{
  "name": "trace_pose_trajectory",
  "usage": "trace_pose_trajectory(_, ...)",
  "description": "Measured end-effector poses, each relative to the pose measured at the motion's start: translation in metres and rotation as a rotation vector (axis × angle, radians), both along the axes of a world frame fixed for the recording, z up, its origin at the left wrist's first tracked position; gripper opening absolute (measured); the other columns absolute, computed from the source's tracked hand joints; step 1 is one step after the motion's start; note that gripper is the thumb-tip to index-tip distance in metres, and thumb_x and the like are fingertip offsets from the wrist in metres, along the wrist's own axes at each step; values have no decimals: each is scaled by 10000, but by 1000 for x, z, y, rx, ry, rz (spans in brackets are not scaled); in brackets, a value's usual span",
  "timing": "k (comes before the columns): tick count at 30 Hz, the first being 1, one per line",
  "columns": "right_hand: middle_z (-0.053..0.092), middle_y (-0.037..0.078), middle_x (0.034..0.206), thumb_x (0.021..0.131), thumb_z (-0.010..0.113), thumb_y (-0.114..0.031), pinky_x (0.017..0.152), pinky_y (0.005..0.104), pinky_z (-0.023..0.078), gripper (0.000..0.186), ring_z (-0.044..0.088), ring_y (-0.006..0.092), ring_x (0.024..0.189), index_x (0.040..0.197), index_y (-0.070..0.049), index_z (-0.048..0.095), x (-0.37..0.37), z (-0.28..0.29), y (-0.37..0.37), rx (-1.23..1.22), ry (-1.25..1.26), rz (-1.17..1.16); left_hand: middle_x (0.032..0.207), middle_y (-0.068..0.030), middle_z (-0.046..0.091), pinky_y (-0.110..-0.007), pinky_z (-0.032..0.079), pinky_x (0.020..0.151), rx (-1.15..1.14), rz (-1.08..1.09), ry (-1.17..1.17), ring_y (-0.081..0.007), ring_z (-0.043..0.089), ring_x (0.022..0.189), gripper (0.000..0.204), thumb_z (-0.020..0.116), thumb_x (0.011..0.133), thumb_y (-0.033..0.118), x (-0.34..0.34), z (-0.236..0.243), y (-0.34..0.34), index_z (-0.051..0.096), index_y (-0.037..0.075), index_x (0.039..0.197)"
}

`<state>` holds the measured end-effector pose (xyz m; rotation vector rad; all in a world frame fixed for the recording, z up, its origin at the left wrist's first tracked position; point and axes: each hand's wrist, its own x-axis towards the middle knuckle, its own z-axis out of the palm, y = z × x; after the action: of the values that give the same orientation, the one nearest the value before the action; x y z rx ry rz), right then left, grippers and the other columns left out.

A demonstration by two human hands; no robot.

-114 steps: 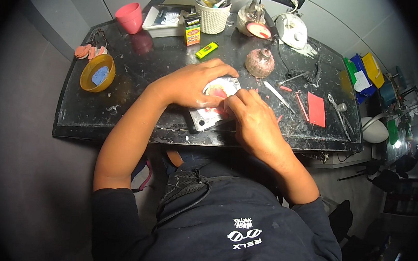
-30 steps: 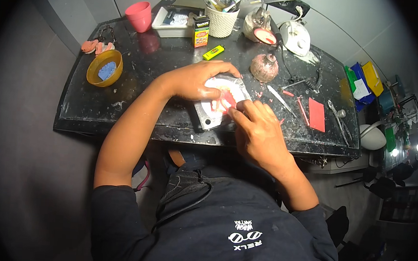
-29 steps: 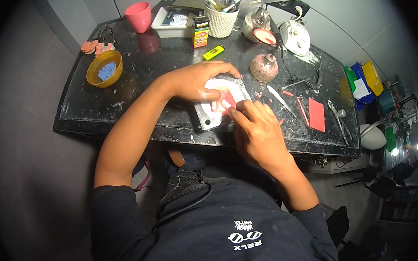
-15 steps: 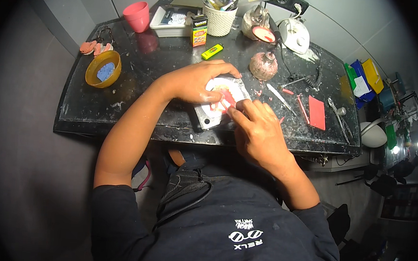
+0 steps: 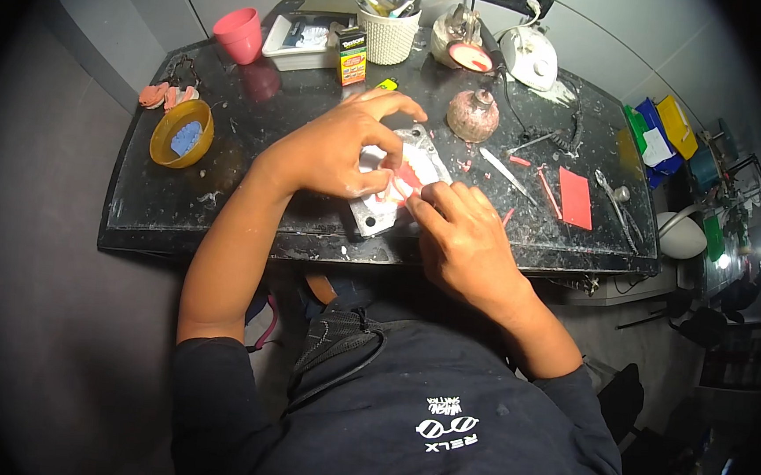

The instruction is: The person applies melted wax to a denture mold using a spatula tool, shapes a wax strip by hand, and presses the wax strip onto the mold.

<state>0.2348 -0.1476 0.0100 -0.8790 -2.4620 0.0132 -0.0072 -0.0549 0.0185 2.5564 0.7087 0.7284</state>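
A grey metal dental flask half lies at the bench's front, filled with white plaster. Red-pink wax covers the middle of the plaster. My left hand arches over the flask's left side; its thumb and bent forefinger are apart, and the thumb tip rests at the wax. The other left fingers reach out past the far side. My right hand is closed in a pinch at the flask's right edge, on what looks like a thin pink wax strip lying across the wax. The right fingertips partly hide it.
Right of the flask lie a knife, a red wax sheet and metal tools. Behind stand a stained round burner, a small box and a tool-filled basket. A yellow bowl sits left.
My left hand has lifted and drawn back to the left, its forefinger now bent and apart from the thumb. My right hand has barely shifted and stays pinched. The view has tilted slightly.
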Motion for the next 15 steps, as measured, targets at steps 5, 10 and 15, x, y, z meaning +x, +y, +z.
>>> trace_pose_trajectory(5, 591, 122, 995, 787, 697, -42, 783, 414, 450, 289, 585, 299, 912, 1072, -2, 674, 0, 1, 1, -9, -2, 5, 1455, -181, 576, -527, 303, 1192, 124, 45, 2, -420, 445, 1426, 248, 740, 697, 112, -9, 8, -22, 785, 94, 940)
trace_pose_trajectory(10, 595, 123, 1006, 781, 706, -35, 790, 417, 453, 303, 589, 303, 920, 1081, -6, 676, 3, 2, 0, -29, 3, 1, 1464, -199, 561, -553, 286, 1206, 192, 161, 61, -424, 433, 1436, 261, 733, 754, 153, -4, 2, -56, 784, 76, 998)
trace_pose_trajectory(15, 609, 121, 1031, 757, 722, -12, 815, 423, 462, 344, 601, 310, 937, 1098, -15, 678, 6, 5, 4, -86, 50, 24, 1474, -199, 547, -572, 258, 1225, 186, 233, 85, -421, 424, 1446, 299, 731, 792, 178, -2, -8, -66, 760, 77, 1071)
